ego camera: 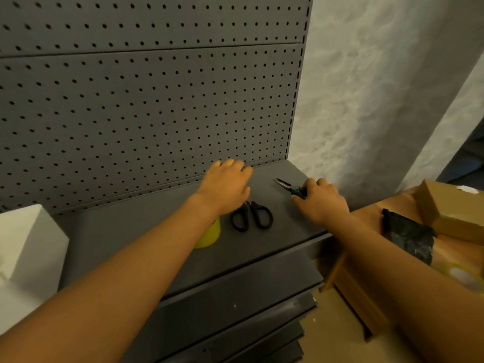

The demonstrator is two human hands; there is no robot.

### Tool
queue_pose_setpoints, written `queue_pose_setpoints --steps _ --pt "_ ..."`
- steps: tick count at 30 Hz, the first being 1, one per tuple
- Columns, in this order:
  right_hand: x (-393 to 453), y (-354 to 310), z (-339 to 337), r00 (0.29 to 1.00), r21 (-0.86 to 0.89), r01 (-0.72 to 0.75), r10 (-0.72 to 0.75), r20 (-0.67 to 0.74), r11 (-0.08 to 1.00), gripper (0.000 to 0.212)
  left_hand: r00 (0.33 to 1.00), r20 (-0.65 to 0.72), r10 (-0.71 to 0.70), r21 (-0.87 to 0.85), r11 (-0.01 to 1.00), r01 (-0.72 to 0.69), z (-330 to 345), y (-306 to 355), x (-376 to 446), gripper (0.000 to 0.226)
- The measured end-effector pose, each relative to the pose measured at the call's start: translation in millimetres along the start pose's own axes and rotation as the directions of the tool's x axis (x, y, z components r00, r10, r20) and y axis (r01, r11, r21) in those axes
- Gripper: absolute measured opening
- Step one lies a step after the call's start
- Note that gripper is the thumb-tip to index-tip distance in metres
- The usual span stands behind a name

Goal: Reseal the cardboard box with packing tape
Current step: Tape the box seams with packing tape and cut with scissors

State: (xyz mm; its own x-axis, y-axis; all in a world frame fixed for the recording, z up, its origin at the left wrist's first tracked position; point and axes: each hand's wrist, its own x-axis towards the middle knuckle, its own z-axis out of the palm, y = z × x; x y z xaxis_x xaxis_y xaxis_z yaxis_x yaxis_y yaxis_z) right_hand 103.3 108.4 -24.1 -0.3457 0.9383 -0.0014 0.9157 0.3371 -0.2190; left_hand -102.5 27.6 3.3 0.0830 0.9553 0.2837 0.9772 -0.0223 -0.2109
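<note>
Left hand: the left hand reached over the grey shelf with fingers loosely spread, holding nothing, above the black-handled scissors.
Right hand: the right hand curled its fingers round the green handles of the pliers, whose nose lay along the shelf.
Nearby on the shelf: a yellow object sat partly hidden under the left forearm; what it was could not be told.
Cardboard box: the cardboard box stood at the right, beyond the shelf end, on a tan surface, well apart from both hands.
Tape: a pale roll at the right edge was likely the packing tape, blurred.
Handling, box: it looked stiff and light; best steadied by pressing flat on the flaps.
Handling, tape: probably thin and clingy; best held by the roll's rim, with the free end pinched.
</note>
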Motion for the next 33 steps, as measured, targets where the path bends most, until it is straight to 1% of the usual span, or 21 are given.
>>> queue_pose_setpoints --steps 4,13,18,24,29,31,33 --pt "13 6 11 0.994 -0.022 -0.017 0.019 0.108 1.000 0.053 1.000 0.018 -0.013 -0.016 1.000 0.013 9 7 9 0.040" --pt "30 -1 21 0.995 -0.131 0.049 -0.038 0.088 0.990 0.055 0.999 0.022 -0.047 -0.043 0.998 0.048 19 5 15 0.037" --pt "28 -3 27 0.996 -0.189 0.081 -0.075 0.042 0.979 0.053 0.996 0.043 -0.084 -0.038 0.996 0.085 18 0 12 0.038" --pt "28 -3 28 0.994 -0.193 0.112 -0.109 0.024 0.975 0.054 0.992 0.061 -0.114 -0.005 0.993 0.114 12 -10 2 0.038" --pt "35 1 17 0.987 -0.183 0.143 -0.127 0.095 0.973 0.065 0.985 0.059 -0.164 0.005 0.987 0.164 2 -16 -10 0.038" --pt "35 2 13 0.986 -0.150 0.121 -0.102 0.131 0.981 0.067 0.980 0.053 -0.191 -0.001 0.981 0.192 -1 -18 -18 0.038" --pt "32 -1 9 0.989 -0.121 0.104 -0.089 0.122 0.987 0.067 0.976 0.070 -0.207 -0.005 0.978 0.208 -5 -20 -29 0.038"
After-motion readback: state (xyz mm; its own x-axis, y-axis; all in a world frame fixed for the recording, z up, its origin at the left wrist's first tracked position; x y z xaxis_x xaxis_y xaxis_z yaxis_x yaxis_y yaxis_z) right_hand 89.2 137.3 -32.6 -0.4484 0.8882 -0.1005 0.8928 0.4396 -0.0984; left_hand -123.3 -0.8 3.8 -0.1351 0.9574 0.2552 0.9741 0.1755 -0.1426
